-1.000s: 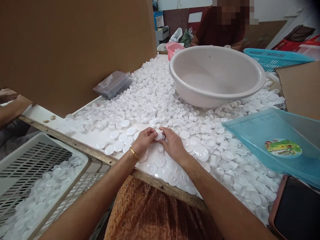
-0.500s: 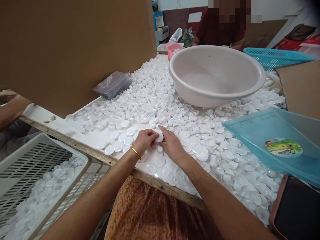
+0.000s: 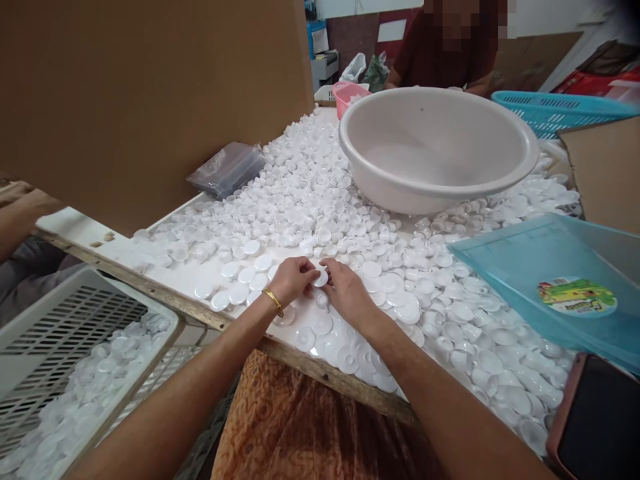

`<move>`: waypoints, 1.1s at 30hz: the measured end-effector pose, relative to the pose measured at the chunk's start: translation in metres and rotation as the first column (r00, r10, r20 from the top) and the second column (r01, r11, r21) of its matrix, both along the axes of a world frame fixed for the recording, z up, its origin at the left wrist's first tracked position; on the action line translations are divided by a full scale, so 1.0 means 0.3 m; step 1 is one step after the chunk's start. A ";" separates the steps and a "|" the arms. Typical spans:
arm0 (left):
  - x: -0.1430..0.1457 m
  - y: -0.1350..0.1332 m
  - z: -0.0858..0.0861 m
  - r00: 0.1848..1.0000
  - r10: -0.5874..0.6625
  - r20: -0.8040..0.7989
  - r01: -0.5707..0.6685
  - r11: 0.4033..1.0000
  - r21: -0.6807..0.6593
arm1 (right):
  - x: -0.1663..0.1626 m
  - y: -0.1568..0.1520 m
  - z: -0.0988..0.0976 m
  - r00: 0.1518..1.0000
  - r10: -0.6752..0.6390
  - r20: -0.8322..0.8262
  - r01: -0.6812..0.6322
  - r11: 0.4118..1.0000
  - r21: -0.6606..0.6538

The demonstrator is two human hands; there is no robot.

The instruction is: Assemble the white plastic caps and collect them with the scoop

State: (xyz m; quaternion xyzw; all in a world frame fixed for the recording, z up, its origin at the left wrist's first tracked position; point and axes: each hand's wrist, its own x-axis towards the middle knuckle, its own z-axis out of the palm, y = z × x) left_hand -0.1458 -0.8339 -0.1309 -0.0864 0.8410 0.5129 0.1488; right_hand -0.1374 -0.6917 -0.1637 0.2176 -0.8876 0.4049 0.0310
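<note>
Between my two hands is a small round white plastic disc (image 3: 321, 278). My left hand (image 3: 295, 277), with a gold bangle at the wrist, pinches its left side. The fingers of my right hand (image 3: 345, 288) close on its right edge. Loose white discs (image 3: 239, 293) lie on the tabletop left of my hands. More flat white discs (image 3: 345, 353) overlap along the table's front edge, below my hands. Small white cup-like pieces (image 3: 320, 200) are heaped beyond them. What lies under the held disc is hidden.
A large pale basin (image 3: 430, 193) stands on the heap, with a blue translucent tray (image 3: 510, 267) to its right. A phone (image 3: 600, 420) lies front right. White crate (image 3: 165, 333) holds pieces at lower left. Tall cardboard (image 3: 150, 100) borders the left; a person (image 3: 445, 60) sits opposite.
My right fingers have drawn in around the disc's right edge, and the disc is tilted flatter. The view has shifted slightly. The disc stays between both hands.
</note>
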 end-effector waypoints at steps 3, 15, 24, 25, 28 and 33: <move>0.006 0.009 0.010 0.994 -0.057 -0.098 0.040 0.985 -0.165 | -0.004 0.003 -0.003 1.000 0.008 0.018 -0.008 1.000 -0.004; 0.070 -0.021 0.010 0.749 -0.517 -0.415 0.111 0.715 -0.690 | 0.073 0.022 0.058 0.960 0.163 -0.226 -0.049 0.896 0.442; 0.129 -0.042 -0.001 0.574 -0.764 -0.295 0.205 0.483 -0.851 | 0.122 -0.029 0.073 0.972 0.134 -0.193 -0.024 0.874 0.485; 0.130 -0.044 -0.002 0.572 -0.768 -0.288 0.214 0.479 -0.852 | 0.126 -0.040 0.070 0.974 0.135 -0.184 -0.032 0.880 0.474; 0.134 -0.044 -0.005 0.573 -0.763 -0.300 0.219 0.495 -0.841 | 0.129 -0.059 0.065 0.978 0.126 -0.167 -0.037 0.889 0.456; 0.137 -0.046 0.006 0.600 -0.713 -0.361 0.157 0.548 -0.821 | 0.097 0.002 0.062 0.986 0.082 -0.147 -0.015 0.911 0.412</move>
